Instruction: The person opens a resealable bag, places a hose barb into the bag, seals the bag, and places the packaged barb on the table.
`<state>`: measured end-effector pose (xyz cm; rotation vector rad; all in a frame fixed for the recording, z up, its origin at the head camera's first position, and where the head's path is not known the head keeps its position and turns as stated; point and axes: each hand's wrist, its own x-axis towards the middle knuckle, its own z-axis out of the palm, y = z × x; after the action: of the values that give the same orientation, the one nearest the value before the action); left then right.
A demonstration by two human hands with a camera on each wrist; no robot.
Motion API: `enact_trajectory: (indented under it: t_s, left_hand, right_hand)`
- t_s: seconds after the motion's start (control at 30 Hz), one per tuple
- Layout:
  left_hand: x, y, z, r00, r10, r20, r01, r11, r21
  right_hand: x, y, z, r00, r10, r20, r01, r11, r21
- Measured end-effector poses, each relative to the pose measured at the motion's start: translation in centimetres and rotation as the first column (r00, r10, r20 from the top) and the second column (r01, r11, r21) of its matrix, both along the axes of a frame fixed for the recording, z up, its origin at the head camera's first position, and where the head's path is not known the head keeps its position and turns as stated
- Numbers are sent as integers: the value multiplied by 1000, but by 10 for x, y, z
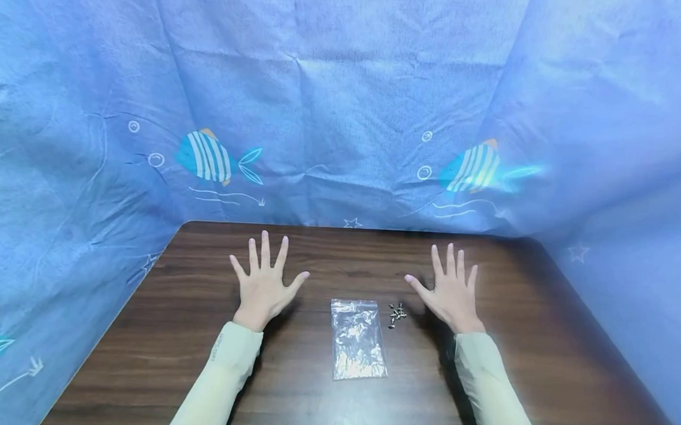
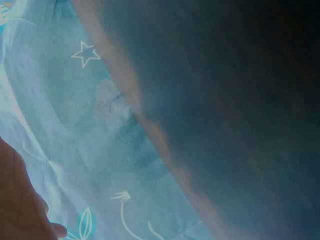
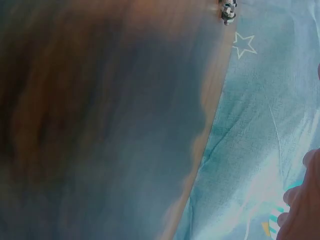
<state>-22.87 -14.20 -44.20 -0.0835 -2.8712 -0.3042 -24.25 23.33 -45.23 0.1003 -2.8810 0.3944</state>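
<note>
My left hand point(image 1: 263, 291) is held out over the left half of the table, fingers straight and spread, holding nothing. On the other side, my right hand point(image 1: 452, 298) has its fingers spread the same way and also holds nothing. Between the hands lies a clear plastic zip bag point(image 1: 359, 340), flat on the wood. Just right of its top edge sits a small pile of shiny metal pieces point(image 1: 397, 314), perhaps screws, too small to tell. The right wrist view catches some of these metal pieces point(image 3: 228, 11) at its top; both wrist views show only part of each hand.
The dark wooden table point(image 1: 327, 262) has rounded far corners. A blue cloth point(image 1: 344, 124) with printed fish hangs behind it and along both sides. Light glares off the wood near the front.
</note>
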Motion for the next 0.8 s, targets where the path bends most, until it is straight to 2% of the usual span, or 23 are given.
enact_trajectory:
  t_s: [0.17,0.23,0.37,0.47,0.53,0.6,0.7,0.8]
  left_hand:
    - [0,0,6,999,-26,-38,27,999,31]
    - [0,0,10,997,-48,-59,51,997,58]
    - [2,3,17,991,-116,-66,123,985,124]
    - [7,4,22,977,-210,-29,212,962,174]
    - [12,6,24,955,-298,3,291,935,202]
    - [18,8,24,920,-389,48,369,901,229]
    - [27,13,21,854,-506,118,471,849,239]
    - [38,19,15,783,-594,188,558,802,210]
  right_hand:
    - [0,1,6,1000,16,-13,-16,1000,-22]
    - [-1,2,10,998,50,-25,-52,996,-71]
    - [-3,3,20,981,189,-46,-194,963,-190]
    - [-7,1,30,946,324,-5,-316,918,-240]
    - [-8,-1,34,913,406,35,-386,891,-240]
    - [-8,-3,37,878,472,81,-445,866,-226]
    - [-6,-8,40,822,553,135,-527,829,-187]
    - [-4,-16,38,767,612,192,-595,791,-140]
